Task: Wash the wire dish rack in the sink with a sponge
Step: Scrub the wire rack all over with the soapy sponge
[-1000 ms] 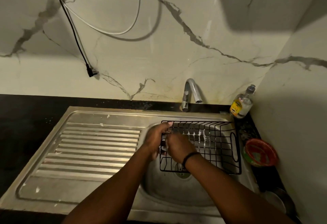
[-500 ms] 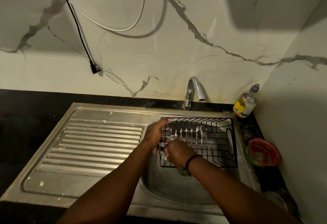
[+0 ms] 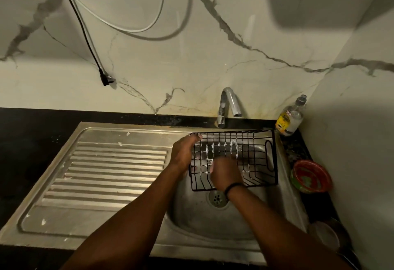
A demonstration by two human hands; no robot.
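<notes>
Rack [image 3: 245, 158], black wire, held tilted over the sink [image 3: 213, 227] basin at its back edge, below the tap [image 3: 229, 103]; white suds cling to the wires across the middle of the grid. Left hand [image 3: 183, 154]: fingers curled over the rack's left rim, clamped on it to steady the frame. Right hand [image 3: 226, 173]: blurred by motion, pressed against the near left part of the grid; the sponge is presumably inside this grip, but it is hidden, so whether the fingers are closed on it cannot be told for certain. Change since a second ago: the rack sits a little higher and nearer the back edge, the drain [image 3: 217, 198] now shows clear below its front rail, and the right hand has worked from the left rim inward along the wires, with the line of suds spreading. Reading: scrubbing is under way, left half soaped, right end and handle loop apparently not yet reached, rinse still to come. Other items: soap bottle [image 3: 290, 118] at the desk's back right corner; red bowl [image 3: 311, 176] along its right edge; drainboard [image 3: 102, 176] left of the basin; black cable [image 3: 85, 35] hanging on the wall.
</notes>
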